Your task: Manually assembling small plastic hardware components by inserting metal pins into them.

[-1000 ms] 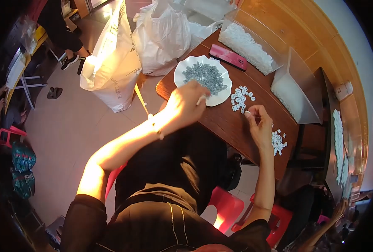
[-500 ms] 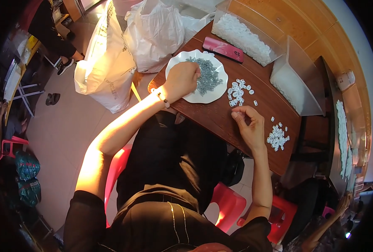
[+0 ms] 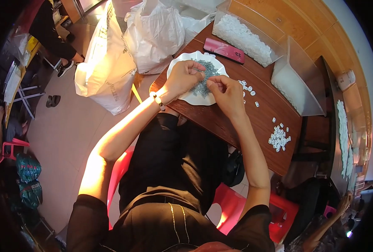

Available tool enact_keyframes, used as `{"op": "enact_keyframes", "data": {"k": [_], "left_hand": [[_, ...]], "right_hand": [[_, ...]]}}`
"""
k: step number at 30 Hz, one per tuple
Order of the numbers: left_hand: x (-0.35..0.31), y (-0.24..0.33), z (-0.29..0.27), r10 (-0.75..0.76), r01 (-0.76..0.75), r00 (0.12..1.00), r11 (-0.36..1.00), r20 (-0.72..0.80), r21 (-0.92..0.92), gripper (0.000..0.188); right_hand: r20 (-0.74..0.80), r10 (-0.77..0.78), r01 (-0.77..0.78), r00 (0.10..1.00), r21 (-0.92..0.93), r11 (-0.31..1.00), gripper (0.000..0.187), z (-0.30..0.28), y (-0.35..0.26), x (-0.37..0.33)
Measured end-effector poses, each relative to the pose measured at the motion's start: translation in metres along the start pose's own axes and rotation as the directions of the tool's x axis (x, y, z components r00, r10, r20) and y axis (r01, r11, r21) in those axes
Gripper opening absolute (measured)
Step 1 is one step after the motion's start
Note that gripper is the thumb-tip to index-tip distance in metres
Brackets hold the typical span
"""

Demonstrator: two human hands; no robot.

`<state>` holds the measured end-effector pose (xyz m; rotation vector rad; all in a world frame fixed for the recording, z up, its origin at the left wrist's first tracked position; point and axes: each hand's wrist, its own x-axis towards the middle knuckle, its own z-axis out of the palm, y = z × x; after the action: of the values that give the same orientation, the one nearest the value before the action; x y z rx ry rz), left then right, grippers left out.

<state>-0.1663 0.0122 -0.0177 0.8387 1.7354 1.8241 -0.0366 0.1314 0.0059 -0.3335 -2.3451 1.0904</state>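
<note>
Over a white scalloped plate [image 3: 200, 100], my left hand [image 3: 185, 80] has its thumb and fingers pinched together. Whatever sits between its fingertips is too small to make out. My right hand [image 3: 228, 95] is closed in a pinch at the plate's right side, its fingertips close to the left ones. Small grey-green parts [image 3: 210, 67] are heaped on the plate, partly covered by both hands. To the right, a loose group of small white pieces [image 3: 246, 88] lies on the brown table [image 3: 260, 122], partly hidden by my right hand.
A second pile of white pieces [image 3: 280, 139] lies nearer the table's right end. Behind the plate is a pink case [image 3: 223, 51]. Two clear bins, one [image 3: 242, 40] behind and one [image 3: 293, 88] to the right, hold white pieces. White sacks [image 3: 106, 71] stand left of the table.
My right hand has moved up and left from beside the white pieces to the plate, near my left hand. The left hand has lifted slightly and turned, showing its fingers.
</note>
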Motion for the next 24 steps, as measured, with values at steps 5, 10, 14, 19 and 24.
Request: {"op": "enact_keyframes", "data": {"k": [5, 10, 14, 19, 24], "left_hand": [[-0.006, 0.008, -0.003, -0.066, 0.066, 0.998, 0.997, 0.014, -0.030, 0.024], [-0.008, 0.005, 0.000, -0.042, 0.042, 0.999, 0.997, -0.002, -0.071, 0.025], [-0.005, -0.002, -0.001, -0.006, 0.005, 1.000, 1.000, -0.012, -0.019, 0.028], [-0.003, -0.007, 0.005, 0.007, -0.007, 1.000, 0.998, -0.001, -0.055, 0.028], [-0.003, -0.010, 0.009, 0.120, -0.118, 0.993, 0.987, 0.016, -0.108, 0.024]], "right_hand": [[0.026, 0.026, -0.027, 0.999, 0.033, 0.999, 0.018, 0.013, 0.006, 0.004], [0.060, 0.038, -0.039, 0.997, 0.014, 0.999, 0.017, 0.012, 0.007, 0.007], [0.111, 0.061, -0.065, 0.992, 0.038, 0.997, 0.016, 0.011, 0.004, 0.008], [0.132, 0.115, -0.142, 0.984, 0.214, 0.966, 0.017, 0.010, 0.020, 0.010], [0.216, 0.216, -0.289, 0.952, 0.415, 0.862, 0.015, 0.004, 0.010, 0.011]]}}
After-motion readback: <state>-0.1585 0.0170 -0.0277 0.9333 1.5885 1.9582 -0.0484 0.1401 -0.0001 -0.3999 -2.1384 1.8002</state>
